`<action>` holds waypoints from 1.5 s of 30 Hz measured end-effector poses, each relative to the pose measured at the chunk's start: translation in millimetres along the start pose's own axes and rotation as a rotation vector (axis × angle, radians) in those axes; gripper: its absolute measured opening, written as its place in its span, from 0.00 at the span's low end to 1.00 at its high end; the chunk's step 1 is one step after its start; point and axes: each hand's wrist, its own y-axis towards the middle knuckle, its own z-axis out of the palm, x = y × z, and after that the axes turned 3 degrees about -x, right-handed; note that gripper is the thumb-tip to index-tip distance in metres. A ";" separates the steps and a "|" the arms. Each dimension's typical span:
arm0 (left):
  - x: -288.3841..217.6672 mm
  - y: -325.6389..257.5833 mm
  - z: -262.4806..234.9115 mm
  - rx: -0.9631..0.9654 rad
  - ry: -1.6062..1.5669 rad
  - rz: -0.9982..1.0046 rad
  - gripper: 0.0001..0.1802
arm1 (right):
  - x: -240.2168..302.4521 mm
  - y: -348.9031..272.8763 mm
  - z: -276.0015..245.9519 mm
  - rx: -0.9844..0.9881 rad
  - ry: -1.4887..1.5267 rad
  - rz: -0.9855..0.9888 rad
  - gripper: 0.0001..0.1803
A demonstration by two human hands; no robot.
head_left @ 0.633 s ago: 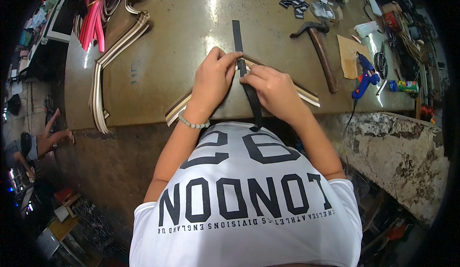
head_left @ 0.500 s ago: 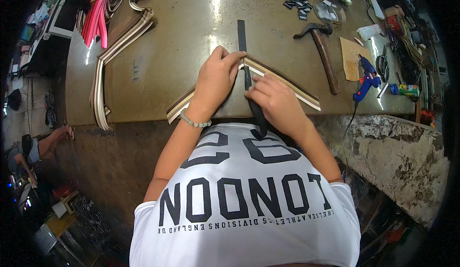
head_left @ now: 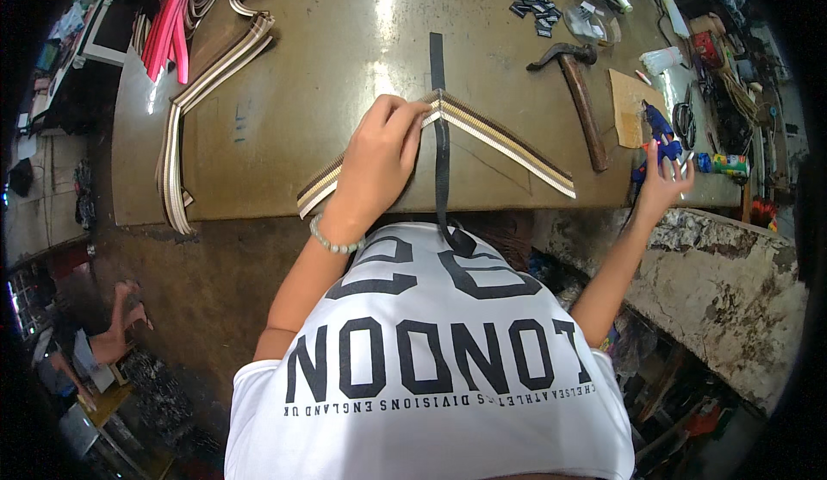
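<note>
A striped webbing strap (head_left: pixel 508 146) in brown, tan and white is bent to a peak on the table. My left hand (head_left: pixel 376 154) is closed over its left arm, fingertips pinching the webbing beside the peak. A narrow black strip (head_left: pixel 442 161) runs past the peak, its far end flat on the table and its near end hanging over the edge against my shirt. At the right, my right hand (head_left: pixel 664 189) is at a blue hot glue gun (head_left: pixel 659 127), fingers apart against its near part. The hand partly hides the gun's handle, and no firm grip shows.
A hammer (head_left: pixel 579 101) lies right of the strap. Beyond it are cardboard (head_left: pixel 626 108), a clear tub (head_left: pixel 592 19) and small black pieces (head_left: pixel 534 2). More striped webbing (head_left: pixel 175 161) and pink strips (head_left: pixel 170 28) lie left. A can (head_left: pixel 725 165) sits by the glue gun.
My right hand has let go of the black strip and moved right to the glue gun. The left hand stays at the peak, slightly lower. The strip's near part now hangs straighter.
</note>
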 end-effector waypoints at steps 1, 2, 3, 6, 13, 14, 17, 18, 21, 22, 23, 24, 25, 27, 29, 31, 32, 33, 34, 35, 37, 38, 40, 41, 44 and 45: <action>-0.2 -3.8 -0.9 0.020 0.000 -0.025 0.10 | -1.6 8.4 2.0 0.127 -0.050 -0.052 0.26; 0.8 -5.3 0.4 0.005 0.030 0.006 0.10 | 5.0 15.8 2.9 0.290 -0.130 0.022 0.26; 1.8 -6.9 2.8 -0.014 0.062 0.036 0.10 | 18.3 18.8 2.7 0.435 -0.233 0.149 0.26; 7.3 -7.5 10.4 -0.038 0.093 0.060 0.11 | 83.2 2.9 11.6 0.657 -0.058 0.098 0.24; 11.7 -6.4 14.7 -0.058 0.072 0.079 0.11 | 160.5 -77.3 63.8 1.209 0.071 -0.236 0.27; 11.5 -6.8 14.3 -0.064 0.072 0.077 0.11 | 160.4 -80.0 68.8 1.208 0.051 -0.239 0.27; 11.2 -7.0 14.3 -0.080 0.064 0.098 0.11 | 158.8 -79.9 76.3 1.293 0.051 -0.225 0.28; 11.4 -6.8 14.4 -0.083 0.069 0.101 0.11 | 159.4 -79.0 77.0 1.300 0.021 -0.247 0.28; 12.0 -6.4 15.4 -0.083 0.073 0.103 0.11 | 164.0 -78.9 76.5 1.308 -0.035 -0.258 0.29; 12.1 -6.4 15.5 -0.079 0.071 0.097 0.11 | 165.8 -79.4 75.6 1.305 -0.021 -0.256 0.29; 12.0 -6.4 15.7 -0.073 0.067 0.088 0.11 | 167.2 -80.0 74.1 1.309 -0.011 -0.233 0.29; 12.1 -6.4 15.8 -0.077 0.067 0.096 0.11 | 168.0 -80.5 71.4 1.309 -0.030 -0.255 0.30; 12.2 -6.4 15.7 -0.077 0.065 0.098 0.11 | 168.1 -80.8 68.4 1.317 -0.052 -0.255 0.30; 12.2 -6.6 15.4 -0.076 0.065 0.099 0.11 | 166.5 -81.8 59.4 1.345 -0.062 -0.251 0.30; 12.2 -6.5 15.6 -0.073 0.066 0.099 0.11 | 164.3 -83.1 50.1 1.381 -0.008 -0.248 0.30; 12.4 -6.5 15.7 -0.078 0.059 0.093 0.11 | 163.6 -85.8 43.2 1.393 -0.003 -0.258 0.30; 12.5 -6.6 15.9 -0.080 0.055 0.090 0.11 | 164.0 -86.9 40.1 1.398 -0.002 -0.257 0.30; 12.4 -6.7 16.2 -0.079 0.059 0.090 0.11 | 164.9 -87.7 37.1 1.409 -0.026 -0.231 0.31; 12.5 -6.9 16.2 -0.077 0.065 0.090 0.11 | 165.6 -88.1 34.1 1.430 -0.036 -0.205 0.30; 12.6 -7.1 16.1 -0.075 0.071 0.089 0.11 | 165.5 -87.8 31.2 1.464 -0.017 -0.218 0.29; 12.6 -7.2 16.1 -0.072 0.072 0.085 0.12 | 160.2 -82.9 26.4 1.542 0.011 -0.217 0.29; 12.6 -7.0 16.2 -0.070 0.071 0.085 0.12 | 153.9 -78.7 24.1 1.502 -0.022 -0.115 0.28; 12.4 -7.1 15.8 -0.065 0.076 0.078 0.12 | 133.0 -64.9 19.3 1.422 0.086 0.035 0.25; 12.2 -7.1 15.8 -0.067 0.075 0.072 0.12 | 118.7 -56.7 15.5 1.222 0.274 0.230 0.22; 11.4 -7.7 14.3 -0.061 0.040 0.044 0.12 | 70.4 -16.9 22.2 0.463 0.024 0.081 0.20; 10.8 -7.4 14.0 -0.053 0.040 0.044 0.12 | 57.8 -5.0 17.5 0.367 -0.087 0.029 0.23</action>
